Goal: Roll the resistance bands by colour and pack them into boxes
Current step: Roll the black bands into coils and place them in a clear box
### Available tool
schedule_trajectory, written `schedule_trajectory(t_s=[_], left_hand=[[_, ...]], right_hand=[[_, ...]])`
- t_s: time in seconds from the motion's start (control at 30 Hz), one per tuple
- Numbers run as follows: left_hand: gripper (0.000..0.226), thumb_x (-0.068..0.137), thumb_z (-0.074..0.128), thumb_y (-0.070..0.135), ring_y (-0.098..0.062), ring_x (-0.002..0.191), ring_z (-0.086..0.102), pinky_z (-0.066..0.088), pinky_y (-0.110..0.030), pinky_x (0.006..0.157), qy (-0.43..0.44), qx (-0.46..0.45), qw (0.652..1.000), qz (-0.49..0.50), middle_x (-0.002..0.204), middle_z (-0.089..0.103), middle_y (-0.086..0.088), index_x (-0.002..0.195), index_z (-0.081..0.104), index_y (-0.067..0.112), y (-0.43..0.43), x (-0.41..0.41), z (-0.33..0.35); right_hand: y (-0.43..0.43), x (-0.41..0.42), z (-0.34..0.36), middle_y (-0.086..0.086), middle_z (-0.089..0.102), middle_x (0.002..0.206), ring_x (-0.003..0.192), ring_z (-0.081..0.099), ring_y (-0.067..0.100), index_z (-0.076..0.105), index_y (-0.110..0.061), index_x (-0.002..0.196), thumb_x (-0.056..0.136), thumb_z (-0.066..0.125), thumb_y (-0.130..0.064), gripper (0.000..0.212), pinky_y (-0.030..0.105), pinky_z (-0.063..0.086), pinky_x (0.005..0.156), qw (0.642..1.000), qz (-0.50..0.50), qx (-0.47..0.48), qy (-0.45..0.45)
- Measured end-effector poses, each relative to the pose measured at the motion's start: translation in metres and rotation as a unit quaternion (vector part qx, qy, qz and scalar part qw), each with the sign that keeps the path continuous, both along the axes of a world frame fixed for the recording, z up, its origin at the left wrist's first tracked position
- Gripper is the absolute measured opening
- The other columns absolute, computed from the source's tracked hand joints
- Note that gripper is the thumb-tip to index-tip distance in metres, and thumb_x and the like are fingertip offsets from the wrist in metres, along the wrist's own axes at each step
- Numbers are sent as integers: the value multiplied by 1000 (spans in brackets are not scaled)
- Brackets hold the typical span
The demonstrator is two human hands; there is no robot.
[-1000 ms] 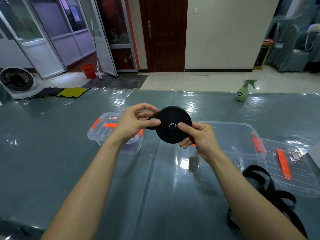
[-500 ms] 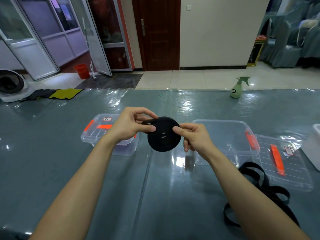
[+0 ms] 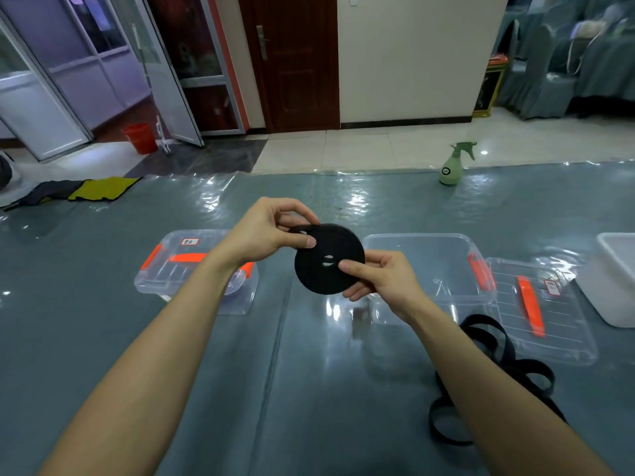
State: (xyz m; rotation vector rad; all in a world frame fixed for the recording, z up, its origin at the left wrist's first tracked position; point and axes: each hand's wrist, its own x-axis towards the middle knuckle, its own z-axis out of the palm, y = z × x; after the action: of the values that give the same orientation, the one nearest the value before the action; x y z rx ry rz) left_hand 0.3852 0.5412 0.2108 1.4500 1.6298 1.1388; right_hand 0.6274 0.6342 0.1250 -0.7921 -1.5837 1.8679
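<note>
Evidently the rolling step is near its end: the black band coil (image 3: 329,259) is a tight flat disc, held up on edge above the table (image 3: 103,338) near the middle of the view, with only two small slits of light at its core.

The left hand (image 3: 264,235) pinches the coil's rim at about ten o'clock, thumb on the near face and curled fingers over the top edge, where the band's last stretch seems to lie. The right hand (image 3: 381,280) grips it at four o'clock, thumb pressed flat on the face and fingers curled behind. Both hands are closed on the coil and neither holds anything else.

At three o'clock of the coil, just behind the right hand, stands an open clear box (image 3: 417,236), its lid (image 3: 549,324) with an orange handle lying beside it further to three o'clock. At nine o'clock, behind the left forearm, sits a closed clear box (image 3: 165,283) with orange latches. Loose black bands (image 3: 515,365) lie in a tangle at five o'clock, partly under the right forearm. A white tub (image 3: 615,280) shows at the three o'clock edge.

Judging by this, the next move is to smooth down the free end, then carry the coil to the open box without loosening the pinch. Rolled rubber is likely to spring apart if let go early.
</note>
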Motion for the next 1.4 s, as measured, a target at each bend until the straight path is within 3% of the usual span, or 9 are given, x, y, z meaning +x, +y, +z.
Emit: schedule_trajectory(t_s=[0.13, 0.23, 0.4, 0.7, 0.87, 1.0, 1.13, 1.27, 1.4], left_hand=[[26, 85, 91, 9, -23, 89, 79, 62, -31, 86, -80, 36, 995, 38, 96, 84, -13, 98, 70, 19, 37, 30, -22], [37, 84, 92, 14, -17, 98, 76, 60, -29, 92, -116, 36, 992, 34, 108, 80, -1, 117, 75, 20, 60, 59, -42], [68, 89, 85, 0, -32, 113, 77, 63, -42, 99, -128, 6, 992, 12, 126, 74, -11, 144, 66, 37, 94, 114, -72], [71, 85, 84, -10, -21, 91, 78, 66, -38, 86, -114, -74, 986, 102, 114, 78, -6, 132, 72, 42, 146, 164, -121], [70, 82, 87, -7, -24, 94, 80, 66, -35, 78, -107, -126, 976, 143, 113, 80, -8, 126, 74, 46, 161, 170, -154], [68, 81, 86, -10, -17, 84, 81, 67, -34, 72, -122, -166, 964, 168, 109, 78, -12, 125, 74, 41, 173, 172, -174], [67, 83, 84, -13, -22, 83, 82, 67, -33, 69, -163, -217, 946, 175, 107, 80, -15, 130, 72, 33, 187, 169, -190], [69, 84, 79, -21, -31, 90, 79, 66, -34, 63, -208, -264, 924, 181, 118, 76, -28, 138, 68, 21, 199, 164, -209], [66, 86, 79, -19, -42, 110, 76, 66, -59, 89, -230, -320, 900, 187, 127, 72, -30, 139, 66, 19, 211, 161, -230]], right_hand=[[24, 25, -7, 27, 80, 90, 64, 78, 32, 85, -8, 104, 80, 93, -29, 32, 32, 65, 59, 998, -34, -45, 31], [48, 49, -15, 28, 79, 92, 62, 78, 30, 86, -12, 105, 76, 93, -35, 38, 33, 65, 60, 995, -62, -67, 46], [92, 92, -31, 25, 80, 91, 58, 76, 26, 86, -11, 105, 72, 94, -36, 42, 32, 64, 58, 988, -105, -105, 46], [145, 132, -66, 22, 81, 93, 65, 78, 28, 74, -1, 123, 89, 88, -24, 42, 33, 65, 62, 979, -79, -177, -58], [161, 128, -80, 8, 75, 114, 83, 81, 30, 48, -19, 139, 65, 105, -36, 95, 41, 68, 71, 972, -31, -41, -230], [159, 106, -93, 4, 46, 137, 112, 65, 29, 36, -16, 146, 45, 101, -64, 129, 41, 58, 81, 875, 25, 182, -448], [171, 86, -106, 11, 37, 135, 87, 63, 29, 38, -5, 138, 51, 96, -68, 122, 36, 53, 68, 793, 57, 275, -540], [184, 76, -124, 13, 38, 134, 98, 66, 31, 38, 0, 139, 58, 93, -68, 119, 39, 59, 80, 793, 71, 257, -548], [189, 65, -142, 12, 41, 125, 108, 62, 30, 35, 5, 146, 60, 88, -73, 128, 37, 58, 86, 786, 91, 240, -563]])
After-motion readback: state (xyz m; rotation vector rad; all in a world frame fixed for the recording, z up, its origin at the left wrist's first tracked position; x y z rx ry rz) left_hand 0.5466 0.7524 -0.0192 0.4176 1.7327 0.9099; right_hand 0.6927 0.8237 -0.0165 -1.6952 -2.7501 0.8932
